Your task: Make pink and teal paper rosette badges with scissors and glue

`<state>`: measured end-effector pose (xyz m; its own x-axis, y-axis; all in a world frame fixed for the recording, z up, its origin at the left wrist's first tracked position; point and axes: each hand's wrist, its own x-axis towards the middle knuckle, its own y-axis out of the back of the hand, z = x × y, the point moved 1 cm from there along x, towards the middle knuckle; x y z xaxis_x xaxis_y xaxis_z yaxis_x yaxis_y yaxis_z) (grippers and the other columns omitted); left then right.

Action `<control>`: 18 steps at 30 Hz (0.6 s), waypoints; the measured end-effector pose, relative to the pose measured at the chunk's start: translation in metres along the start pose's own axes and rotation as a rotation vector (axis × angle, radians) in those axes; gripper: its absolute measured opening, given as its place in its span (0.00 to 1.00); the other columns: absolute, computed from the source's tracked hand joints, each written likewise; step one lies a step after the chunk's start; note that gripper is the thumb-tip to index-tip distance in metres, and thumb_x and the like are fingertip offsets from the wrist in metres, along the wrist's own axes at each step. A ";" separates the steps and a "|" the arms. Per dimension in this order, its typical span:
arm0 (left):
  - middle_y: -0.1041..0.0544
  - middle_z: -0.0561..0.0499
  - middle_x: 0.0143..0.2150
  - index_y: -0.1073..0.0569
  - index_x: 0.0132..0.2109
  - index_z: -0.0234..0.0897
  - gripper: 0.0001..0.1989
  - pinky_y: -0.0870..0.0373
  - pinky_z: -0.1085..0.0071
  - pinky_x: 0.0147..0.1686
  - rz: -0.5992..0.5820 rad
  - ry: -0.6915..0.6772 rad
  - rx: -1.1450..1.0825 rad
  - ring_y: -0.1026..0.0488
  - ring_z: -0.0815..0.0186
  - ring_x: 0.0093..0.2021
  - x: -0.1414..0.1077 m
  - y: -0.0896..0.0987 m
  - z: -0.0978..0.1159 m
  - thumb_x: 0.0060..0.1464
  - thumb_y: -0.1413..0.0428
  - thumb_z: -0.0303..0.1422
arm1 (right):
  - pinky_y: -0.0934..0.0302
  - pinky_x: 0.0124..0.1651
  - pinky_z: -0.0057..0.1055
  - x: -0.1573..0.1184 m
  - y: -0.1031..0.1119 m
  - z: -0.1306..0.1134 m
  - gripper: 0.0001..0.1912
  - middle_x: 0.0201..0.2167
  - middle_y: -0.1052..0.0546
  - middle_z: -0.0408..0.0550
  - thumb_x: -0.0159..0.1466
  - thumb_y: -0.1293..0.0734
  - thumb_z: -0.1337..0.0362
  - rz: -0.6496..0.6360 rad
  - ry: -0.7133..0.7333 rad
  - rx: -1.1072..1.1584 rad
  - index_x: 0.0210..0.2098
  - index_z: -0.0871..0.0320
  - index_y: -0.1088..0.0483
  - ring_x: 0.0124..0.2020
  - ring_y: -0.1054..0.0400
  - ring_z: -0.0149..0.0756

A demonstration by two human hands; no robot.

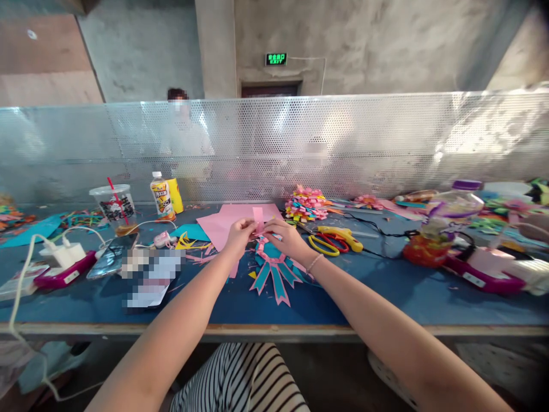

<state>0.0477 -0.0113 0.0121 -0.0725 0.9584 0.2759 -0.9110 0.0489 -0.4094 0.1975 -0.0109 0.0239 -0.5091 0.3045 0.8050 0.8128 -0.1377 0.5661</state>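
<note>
My left hand (242, 233) and my right hand (285, 236) meet over the blue table. Between their closed fingertips is a small pink paper strip (258, 216), its upper end standing up. Just below lies a pink and blue paper rosette (277, 274) with forked tails pointing towards me; my right hand covers part of its ring. Behind the hands are large sheets of pink paper (231, 214). To the right of my right hand rest scissors with yellow handles (325, 245) and a yellow glue gun (342, 236).
A pile of colourful folded paper strips (306, 203) stands behind the scissors. At left are a plastic cup (114, 206), a bottle (162, 197), a phone (154, 277) and a power strip (65, 271). A purple-lidded jug (446, 223) stands right. A person (184, 137) is behind the perforated screen.
</note>
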 end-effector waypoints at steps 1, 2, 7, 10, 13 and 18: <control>0.28 0.54 0.26 0.30 0.30 0.33 0.14 0.33 0.74 0.27 0.018 0.005 0.019 0.31 0.72 0.25 0.000 0.001 0.001 0.33 0.37 0.31 | 0.37 0.41 0.34 0.001 -0.002 -0.001 0.06 0.33 0.28 0.50 0.61 0.39 0.66 0.016 -0.020 0.013 0.33 0.56 0.29 0.37 0.33 0.35; 0.28 0.54 0.26 0.29 0.31 0.33 0.13 0.33 0.74 0.27 0.033 0.008 0.035 0.31 0.72 0.25 0.000 0.002 0.001 0.33 0.37 0.30 | 0.37 0.40 0.33 0.001 -0.003 -0.002 0.06 0.33 0.28 0.50 0.61 0.38 0.66 0.038 -0.043 0.027 0.32 0.56 0.29 0.36 0.33 0.34; 0.25 0.52 0.28 0.27 0.33 0.33 0.11 0.31 0.72 0.31 -0.006 -0.023 0.110 0.29 0.70 0.28 -0.004 0.001 0.005 0.36 0.40 0.28 | 0.40 0.33 0.30 0.001 -0.008 -0.002 0.07 0.27 0.30 0.47 0.59 0.38 0.64 0.154 -0.241 0.048 0.27 0.58 0.31 0.30 0.36 0.32; 0.24 0.51 0.28 0.26 0.33 0.33 0.09 0.30 0.71 0.31 -0.052 -0.039 0.185 0.28 0.69 0.27 -0.008 0.001 0.007 0.39 0.42 0.29 | 0.42 0.32 0.29 -0.001 -0.010 0.001 0.08 0.25 0.30 0.45 0.58 0.38 0.62 0.191 -0.378 0.084 0.26 0.58 0.32 0.28 0.37 0.32; 0.24 0.50 0.28 0.26 0.34 0.33 0.09 0.30 0.72 0.29 -0.066 -0.030 0.220 0.28 0.69 0.27 -0.009 0.002 0.007 0.40 0.43 0.27 | 0.43 0.30 0.29 -0.003 -0.010 0.003 0.09 0.23 0.31 0.44 0.58 0.38 0.60 0.209 -0.475 0.131 0.26 0.58 0.32 0.26 0.37 0.32; 0.23 0.49 0.30 0.25 0.35 0.33 0.10 0.30 0.72 0.29 -0.087 -0.048 0.248 0.28 0.68 0.29 -0.009 0.004 0.006 0.41 0.44 0.28 | 0.45 0.29 0.29 -0.003 -0.010 0.004 0.10 0.22 0.31 0.44 0.57 0.38 0.59 0.173 -0.482 0.111 0.25 0.58 0.32 0.25 0.38 0.32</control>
<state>0.0422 -0.0211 0.0137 -0.0034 0.9390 0.3439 -0.9859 0.0544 -0.1582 0.1918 -0.0066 0.0149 -0.1977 0.6890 0.6973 0.9119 -0.1317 0.3887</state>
